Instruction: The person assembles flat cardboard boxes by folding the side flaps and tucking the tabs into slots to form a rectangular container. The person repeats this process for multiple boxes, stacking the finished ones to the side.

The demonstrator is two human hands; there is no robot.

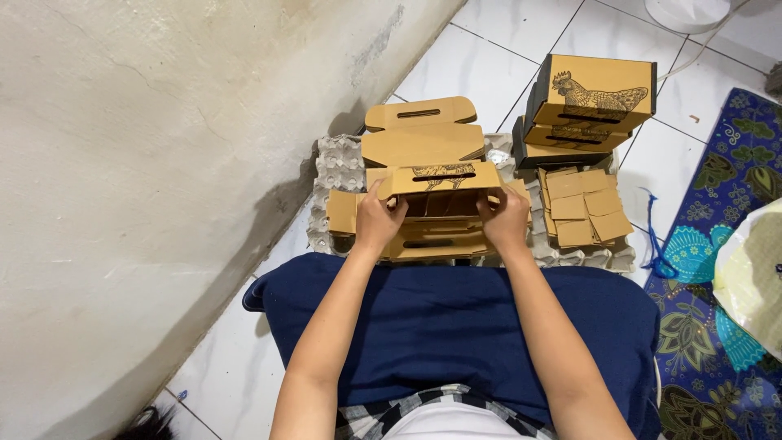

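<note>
Both grips are closed on one half-folded cardboard box (440,191): the left hand (379,218) clamps its left end, fingers curled over the top edge and thumb on the near face, while the right hand (505,220) mirrors this on the right end. Forearms run forward from the near edge of the view, roughly parallel and converging slightly toward the box, wrists straight, elbows low at either side of the lap. The box is brown, with a slotted handle and a black line drawing of a chicken on its upper panel; it sits just beyond the knees, over a stack of flat box blanks (419,138) that extends to the far side. These rest on grey pulp egg trays (338,167) laid on the floor. To the right, small cardboard inserts (580,208) lie fanned on another tray, and beyond them two finished boxes (590,106) stand stacked, the upper one tilted. A dark blue cloth (456,326) covers the person's lap. The floor (505,49) is white glossy tile with dark grout lines; a rough, cracked cream wall (163,147) fills the left side. A blue patterned mat (717,244) lies on the right, with a pale plastic bag (753,277) on it.
</note>
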